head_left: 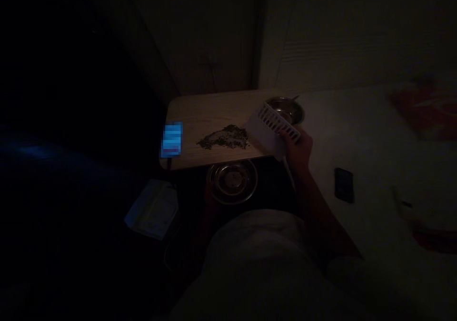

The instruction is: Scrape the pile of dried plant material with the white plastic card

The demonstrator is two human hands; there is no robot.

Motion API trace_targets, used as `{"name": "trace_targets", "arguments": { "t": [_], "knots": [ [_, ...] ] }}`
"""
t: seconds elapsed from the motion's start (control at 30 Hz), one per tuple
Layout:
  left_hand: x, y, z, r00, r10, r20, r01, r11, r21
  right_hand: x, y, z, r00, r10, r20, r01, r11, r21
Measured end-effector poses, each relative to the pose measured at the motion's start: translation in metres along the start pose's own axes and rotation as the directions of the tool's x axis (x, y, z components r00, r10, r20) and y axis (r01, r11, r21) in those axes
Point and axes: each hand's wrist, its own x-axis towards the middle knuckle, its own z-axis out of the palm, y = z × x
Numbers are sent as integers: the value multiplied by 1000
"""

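While I'm holding a white slotted piece (264,133), right hand (300,149) closed on its end, dark crumbs (223,137) are lying just beside it on the board (200,114); left hand (211,201) is meeting the metal bowl's rim (254,187), grip too dark to tell.

slotted tray (269,133): tilted | dark flakes (225,137): spread alongside | metal dish (252,180): round

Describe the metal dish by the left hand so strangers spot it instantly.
Start at the pale wooden board. Below its near edge shows a round metal dish, the dim left hand at its left rim. Unlike the metal bowl farther back, it's nearest the body.
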Motion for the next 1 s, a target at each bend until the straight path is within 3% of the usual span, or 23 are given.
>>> {"name": "trace_targets", "arguments": {
  "t": [0.17,0.3,0.43,0.53,0.67,0.83,1.0],
  "knots": [
    [-3,2,7,990,-110,-92,109,994,-19,1,7,-2,998,4,-64,-7,999,-47],
    [-6,2,14,992,-120,-45,120,993,-4,3,9,-6,996,-16,-86,5,993,-121],
    [-3,0,23,975,-217,53,221,973,-64,7,8,-10,993,-15,-115,-5,985,-173],
    [-1,2,27,969,-239,62,244,967,-78,8,9,-12,992,-4,-127,-22,980,-199],
    [-3,8,31,936,-324,137,337,938,-84,7,8,-14,994,-12,-107,-18,962,-272],
    [-8,16,36,935,-314,163,329,941,-75,9,2,-18,990,-39,-138,-10,941,-340],
    [-10,21,39,893,-376,246,398,917,-41,10,7,-21,997,-50,-62,22,921,-389]
  ]
}}
